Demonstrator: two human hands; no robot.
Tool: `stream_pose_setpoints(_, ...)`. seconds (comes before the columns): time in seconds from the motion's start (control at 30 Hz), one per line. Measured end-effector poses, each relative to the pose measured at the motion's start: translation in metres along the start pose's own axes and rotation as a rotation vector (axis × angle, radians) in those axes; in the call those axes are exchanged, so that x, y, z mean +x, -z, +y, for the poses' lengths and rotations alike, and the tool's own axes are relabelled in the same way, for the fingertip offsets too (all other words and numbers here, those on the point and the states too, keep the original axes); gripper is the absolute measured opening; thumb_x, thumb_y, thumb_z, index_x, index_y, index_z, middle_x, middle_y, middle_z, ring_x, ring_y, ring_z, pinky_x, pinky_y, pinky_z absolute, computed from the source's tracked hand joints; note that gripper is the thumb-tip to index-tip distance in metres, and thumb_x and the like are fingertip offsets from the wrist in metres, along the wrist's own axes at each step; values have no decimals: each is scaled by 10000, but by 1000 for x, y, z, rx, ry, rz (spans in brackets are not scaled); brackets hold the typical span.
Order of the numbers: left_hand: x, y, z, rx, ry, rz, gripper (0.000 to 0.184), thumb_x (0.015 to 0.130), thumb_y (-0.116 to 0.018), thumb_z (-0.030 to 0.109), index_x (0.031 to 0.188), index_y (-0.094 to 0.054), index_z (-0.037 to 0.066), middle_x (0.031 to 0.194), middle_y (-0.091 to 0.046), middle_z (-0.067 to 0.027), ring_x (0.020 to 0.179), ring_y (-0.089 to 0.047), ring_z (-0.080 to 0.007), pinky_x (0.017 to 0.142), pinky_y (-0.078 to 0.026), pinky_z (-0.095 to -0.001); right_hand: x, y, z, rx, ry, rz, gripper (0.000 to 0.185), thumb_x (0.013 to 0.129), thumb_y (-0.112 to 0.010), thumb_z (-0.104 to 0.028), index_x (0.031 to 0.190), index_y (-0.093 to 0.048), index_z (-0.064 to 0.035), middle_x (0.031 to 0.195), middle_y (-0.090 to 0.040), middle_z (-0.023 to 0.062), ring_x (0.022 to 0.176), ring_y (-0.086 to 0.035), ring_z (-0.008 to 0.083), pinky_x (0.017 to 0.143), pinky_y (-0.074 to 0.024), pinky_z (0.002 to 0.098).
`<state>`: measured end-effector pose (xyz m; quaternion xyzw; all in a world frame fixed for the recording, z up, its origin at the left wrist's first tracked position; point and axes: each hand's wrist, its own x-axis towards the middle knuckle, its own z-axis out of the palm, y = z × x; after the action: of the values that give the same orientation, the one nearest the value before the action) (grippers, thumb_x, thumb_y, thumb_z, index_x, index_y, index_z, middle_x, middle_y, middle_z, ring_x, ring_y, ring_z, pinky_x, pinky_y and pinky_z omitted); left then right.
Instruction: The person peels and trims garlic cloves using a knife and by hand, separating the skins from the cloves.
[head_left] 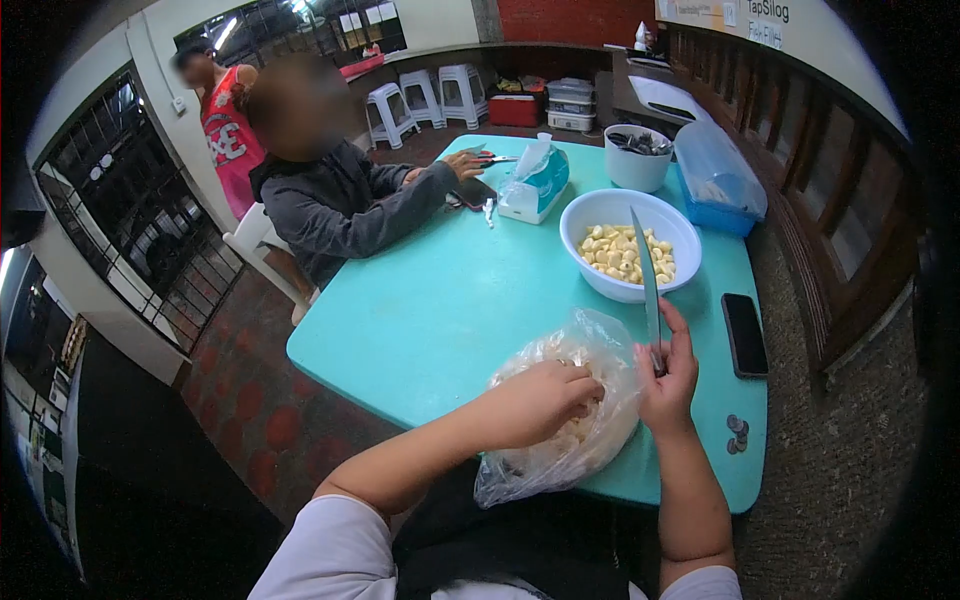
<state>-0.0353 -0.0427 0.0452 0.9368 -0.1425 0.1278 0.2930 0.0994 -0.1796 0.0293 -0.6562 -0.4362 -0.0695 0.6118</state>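
My right hand (668, 375) is closed around the handle of a knife (647, 285), whose long blade points up and away from me. Behind the blade stands a white bowl (577, 255) of peeled garlic cloves (612, 252). My left hand (545, 402) is in the mouth of a clear plastic bag (520, 488) at the table's near edge. Its fingers are curled among pale pieces that look like garlic; whatever they grip is hidden.
The turquoise table (420, 310) also bears a phone (744, 336), coins (737, 434), a tissue pack (535, 185), a utensil tub (638, 160) and a blue lidded box (718, 180). A person in a dark hoodie (345, 210) sits at the left; another person (228, 130) stands behind.
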Motion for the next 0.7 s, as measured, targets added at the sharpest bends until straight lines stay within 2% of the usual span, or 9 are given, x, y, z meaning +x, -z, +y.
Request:
stream_pose_setpoints(0.2, -2, -4, 3, 46, -8, -16, 192, 782, -588, 107, 941, -532, 16, 887, -573, -149, 843, -546, -333, 754, -425, -411, -1, 5, -3, -11, -59, -61, 494, 816, -547, -58, 1278, -383, 8, 653, -505, 43, 475, -408, 57, 428, -304, 223)
stream_pose_setpoints(0.3, 0, -5, 5, 5, 60, 62, 200, 776, -606, 104, 944, -532, 23, 860, -577, -143, 822, -552, -333, 734, -431, -413, -1, 4, 6, 519, -173, -20, 547, 799, -596, -121, 1281, -374, 14, 662, -496, 8, 503, -417, 51, 436, -307, 217)
stream_pose_setpoints(0.4, -1, -4, 9, -59, 148, 167, 228, 769, -634, 91, 969, -539, 35, 850, -582, -122, 790, -563, -307, 703, -447, -386, 2, 10, 12, 490, -159, -130, 634, 763, -658, -181, 1296, -364, -5, 658, -474, -25, 514, -416, 51, 462, -321, 203)
stream_pose_setpoints(0.5, -8, -2, 10, -200, 235, 270, 253, 782, -640, 73, 1010, -541, 29, 880, -600, -94, 770, -582, -226, 678, -459, -336, 4, 12, -24, 78, -273, -278, 692, 704, -662, -133, 1323, -362, -65, 622, -442, -25, 513, -409, 56, 490, -345, 204)
stream_pose_setpoints(0.57, -13, -3, 7, -289, 330, 283, 264, 794, -638, 59, 1038, -542, 26, 906, -609, -65, 765, -582, -158, 661, -462, -294, 1, 17, -36, 45, -389, -363, 713, 670, -620, -73, 1335, -363, -107, 602, -430, -21, 510, -405, 62, 499, -354, 212)
stream_pose_setpoints(0.63, -16, -8, 4, -566, 421, 351, 248, 803, -637, 50, 1034, -551, 20, 924, -605, -44, 782, -565, -116, 656, -456, -263, -7, 19, -37, 32, -442, -382, 765, 616, -534, -2, 1347, -362, -148, 561, -397, -13, 500, -401, 75, 503, -366, 232)
stream_pose_setpoints(0.7, -18, -11, 3, -776, 474, 392, 248, 805, -637, 37, 1038, -556, 13, 938, -600, -33, 792, -557, -96, 654, -453, -240, -16, 26, -41, -15, -473, -371, 771, 628, -562, -8, 1356, -350, -144, 547, -420, -8, 489, -415, 81, 501, -374, 239)
